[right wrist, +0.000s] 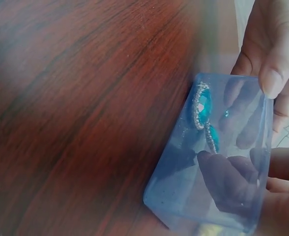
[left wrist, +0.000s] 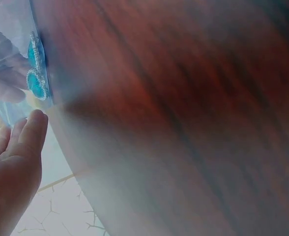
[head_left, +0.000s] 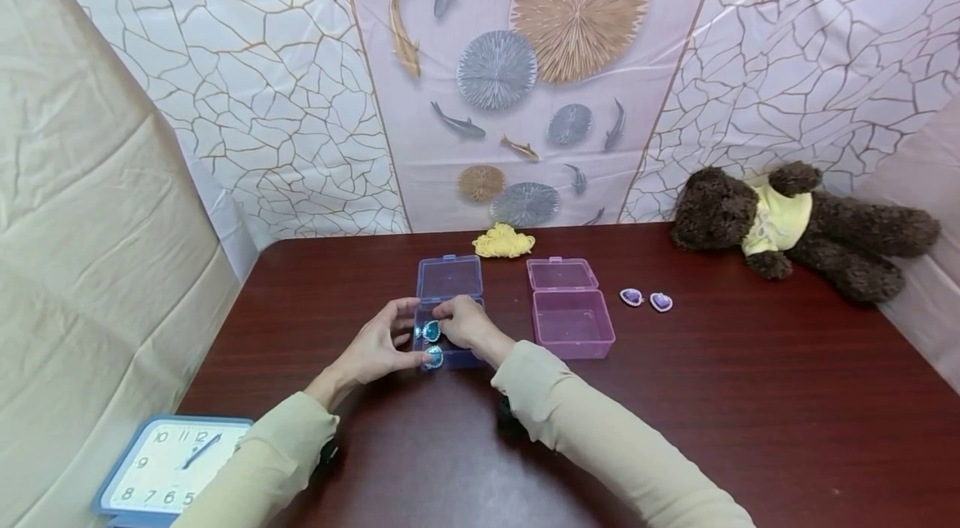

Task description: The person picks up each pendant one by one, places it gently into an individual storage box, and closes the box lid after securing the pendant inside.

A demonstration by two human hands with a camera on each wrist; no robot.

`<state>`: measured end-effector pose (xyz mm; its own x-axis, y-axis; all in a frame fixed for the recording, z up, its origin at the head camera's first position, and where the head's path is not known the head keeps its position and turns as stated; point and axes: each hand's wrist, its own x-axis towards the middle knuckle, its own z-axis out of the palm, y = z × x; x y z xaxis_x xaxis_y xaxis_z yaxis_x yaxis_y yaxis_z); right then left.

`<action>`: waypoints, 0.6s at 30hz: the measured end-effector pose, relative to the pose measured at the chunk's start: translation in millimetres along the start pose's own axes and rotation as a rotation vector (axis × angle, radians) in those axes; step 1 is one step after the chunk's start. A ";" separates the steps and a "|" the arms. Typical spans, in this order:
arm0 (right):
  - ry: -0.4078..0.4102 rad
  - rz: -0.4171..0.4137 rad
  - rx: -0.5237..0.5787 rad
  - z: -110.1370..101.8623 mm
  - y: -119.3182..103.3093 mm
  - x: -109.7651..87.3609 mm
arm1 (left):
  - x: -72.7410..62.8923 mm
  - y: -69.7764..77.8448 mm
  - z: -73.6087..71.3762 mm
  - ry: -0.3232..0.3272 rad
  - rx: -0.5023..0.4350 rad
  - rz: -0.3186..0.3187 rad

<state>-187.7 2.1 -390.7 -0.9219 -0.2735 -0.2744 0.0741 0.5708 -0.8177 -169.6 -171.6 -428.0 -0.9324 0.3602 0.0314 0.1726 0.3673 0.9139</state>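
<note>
Two teal gem ornaments [right wrist: 202,105] with sparkling silver rims show inside a clear blue plastic box [head_left: 462,360], whose lid stands open behind it. My right hand [head_left: 468,321] reaches into this box from the right. Its fingertips are right beside a teal gem in the head and right wrist views; whether they pinch it I cannot tell. Along the box's left side is my left hand [head_left: 378,345], with the thumb near the front corner. In the right wrist view that thumb lies at the rim. The left wrist view shows its fingers extended close to the box.
An open pink plastic box [head_left: 573,349] stands to the right, with two purple gem ornaments [head_left: 632,296] beyond it. Yellow yarn [head_left: 504,241] lies at the back edge. A brown teddy bear [head_left: 780,220] lies back right; a blue-framed clock [head_left: 180,461] sits at front left.
</note>
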 end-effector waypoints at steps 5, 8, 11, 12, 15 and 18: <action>-0.013 -0.011 0.009 -2.0 0.0 -2.9 | -0.3 0.6 0.4 -0.003 -0.007 -0.002; -0.013 -0.019 0.013 -2.8 -0.2 -4.3 | -0.3 1.1 0.8 -0.006 -0.015 -0.001; -0.009 -0.023 0.014 -3.6 -0.4 -4.8 | 0.0 1.7 1.2 -0.006 -0.013 0.001; -0.010 -0.023 0.017 -3.9 -0.5 -5.0 | -0.2 2.1 1.2 -0.004 -0.011 0.000; -0.012 -0.028 0.014 -4.3 -0.1 -5.1 | -0.4 2.3 1.3 -0.001 -0.003 -0.003; -0.010 -0.042 0.013 -4.8 0.2 -6.1 | -0.6 2.1 1.5 0.005 0.003 -0.006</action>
<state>-183.9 7.6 -386.8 -0.9204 -0.3046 -0.2451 0.0407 0.5488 -0.8349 -168.2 -169.8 -426.7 -0.9350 0.3536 0.0277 0.1678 0.3721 0.9129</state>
